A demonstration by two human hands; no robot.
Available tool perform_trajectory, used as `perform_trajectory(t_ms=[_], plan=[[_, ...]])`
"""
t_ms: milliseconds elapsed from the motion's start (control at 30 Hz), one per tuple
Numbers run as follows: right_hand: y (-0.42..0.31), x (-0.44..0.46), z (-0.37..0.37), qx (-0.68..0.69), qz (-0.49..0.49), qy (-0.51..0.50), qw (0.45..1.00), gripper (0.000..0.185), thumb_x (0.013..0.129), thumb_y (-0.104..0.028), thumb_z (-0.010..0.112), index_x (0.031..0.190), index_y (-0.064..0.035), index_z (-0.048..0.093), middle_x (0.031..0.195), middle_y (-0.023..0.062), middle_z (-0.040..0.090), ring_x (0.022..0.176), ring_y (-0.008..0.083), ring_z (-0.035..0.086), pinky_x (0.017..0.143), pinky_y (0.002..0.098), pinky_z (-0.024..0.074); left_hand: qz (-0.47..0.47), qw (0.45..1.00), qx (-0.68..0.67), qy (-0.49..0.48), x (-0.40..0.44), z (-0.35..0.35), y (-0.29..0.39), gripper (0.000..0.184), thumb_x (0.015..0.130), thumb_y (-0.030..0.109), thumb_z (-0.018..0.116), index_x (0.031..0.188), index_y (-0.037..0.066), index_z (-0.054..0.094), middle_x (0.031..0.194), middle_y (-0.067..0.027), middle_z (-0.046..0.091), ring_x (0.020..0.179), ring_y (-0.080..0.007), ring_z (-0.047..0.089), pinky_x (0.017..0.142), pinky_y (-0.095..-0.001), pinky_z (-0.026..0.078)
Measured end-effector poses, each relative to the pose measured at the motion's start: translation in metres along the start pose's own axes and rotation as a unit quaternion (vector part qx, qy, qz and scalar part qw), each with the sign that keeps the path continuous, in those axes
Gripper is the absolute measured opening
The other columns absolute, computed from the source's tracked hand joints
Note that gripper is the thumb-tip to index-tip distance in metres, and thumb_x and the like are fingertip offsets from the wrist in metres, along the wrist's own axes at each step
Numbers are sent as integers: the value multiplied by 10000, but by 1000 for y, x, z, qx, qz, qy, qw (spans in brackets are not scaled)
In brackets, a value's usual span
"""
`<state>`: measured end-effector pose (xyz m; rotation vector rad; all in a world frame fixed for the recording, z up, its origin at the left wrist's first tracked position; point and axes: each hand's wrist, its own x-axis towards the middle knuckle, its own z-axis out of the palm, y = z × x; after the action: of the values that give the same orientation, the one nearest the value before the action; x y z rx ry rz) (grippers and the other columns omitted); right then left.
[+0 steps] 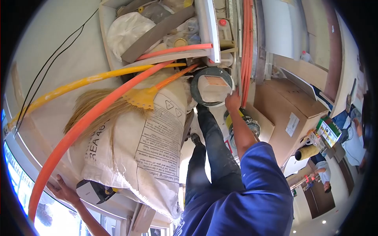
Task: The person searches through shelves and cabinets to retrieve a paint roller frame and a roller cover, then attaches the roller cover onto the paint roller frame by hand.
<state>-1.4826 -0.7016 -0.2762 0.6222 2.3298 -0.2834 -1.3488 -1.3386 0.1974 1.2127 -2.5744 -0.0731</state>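
Observation:
My right hand [232, 102] reaches forward, its fingers closed at the near right edge of a dark, round bucket [193, 88]; the exact grip is partly hidden. Inside the bucket's rim shows a pale, boxy container [210, 89] with an orange label. Far to the left, my left hand [64, 191] has its fingers spread beside a long orange pipe [80, 128] and holds nothing. A big white woven sack [157, 137] with printed text fills the space between my arms. On it lies a straw broom [94, 108] with a yellow head.
A white wooden bin [208, 27] at the top holds plastic bags and boards. A yellow pipe [78, 83] crosses the left side. Orange pipes [246, 51] run upright right of the bucket. Another bucket [250, 125] and a cardboard box [281, 108] stand right. Other people are farther right.

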Motion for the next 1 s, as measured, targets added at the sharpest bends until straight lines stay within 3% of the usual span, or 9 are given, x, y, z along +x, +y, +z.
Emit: perform_trajectory(t_ms=[100,267,400,600,700,800,833,933,1000], plan=[[26,33,18,-9,-52,-62,997,340,940,-238,552,1184,-4,589,1140,302,639,1073,460,617,930,535,487,-9,1000,2,-2,1,-1,9,782,915,366,717,1489,-42,376,1525,-231,383,1297,-347,493,1060,-426,452],[59,50,43,-43,-169,-20,984,327,936,-274,537,1071,16,604,940,283,681,887,457,661,822,545,513,-34,998,-42,-9,-1,0,18,785,919,375,713,1490,-45,374,1511,-237,403,1307,-338,482,1064,-424,444],[32,12,21,-29,-226,20,973,307,906,-256,545,995,34,596,831,273,675,791,463,660,752,561,517,27,999,-33,-13,-1,-1,13,795,916,388,714,1489,-46,375,1505,-248,415,1341,-338,453,1102,-429,398],[13,-69,-45,35,-211,6,977,287,869,-228,547,851,54,598,760,291,652,720,436,675,697,501,545,43,999,4,-32,-1,-4,25,813,906,419,712,1491,-36,378,1509,-255,412,1371,-372,429,1157,-440,317],[-10,-123,-107,145,-168,-60,973,271,874,-200,568,832,67,599,720,237,662,641,335,709,626,419,563,26,999,-17,-38,-2,-4,23,841,891,446,715,1492,-33,376,1511,-258,409,1395,-395,398,1170,-458,289],[-51,-177,-171,278,-130,-90,948,265,866,-198,574,827,62,613,670,177,668,605,282,717,611,394,551,47,998,-16,-36,-1,-6,27,851,880,465,716,1490,-27,383,1513,-251,409,1407,-404,383,1172,-480,278],[-56,-181,-179,297,-129,-105,940,252,897,-177,566,857,68,611,674,123,669,601,203,721,582,328,550,57,998,-10,-37,-1,-8,30,848,880,465,716,1490,-23,385,1514,-248,410,1406,-404,384,1172,-486,277],[-96,-197,-202,438,-88,-139,884,237,915,-161,564,898,71,611,696,121,681,600,195,719,561,301,551,77,996,16,-33,0,-10,32,859,868,483,719,1486,-14,392,1501,-246,425,1391,-416,399,1154,-511,299],[-131,-198,-221,426,-142,-120,885,225,923,-140,561,937,77,613,714,125,696,607,174,716,541,287,551,83,996,23,-32,0,-12,33,867,863,492,720,1486,-14,390,1492,-250,431,1384,-422,404,1144,-515,311]])
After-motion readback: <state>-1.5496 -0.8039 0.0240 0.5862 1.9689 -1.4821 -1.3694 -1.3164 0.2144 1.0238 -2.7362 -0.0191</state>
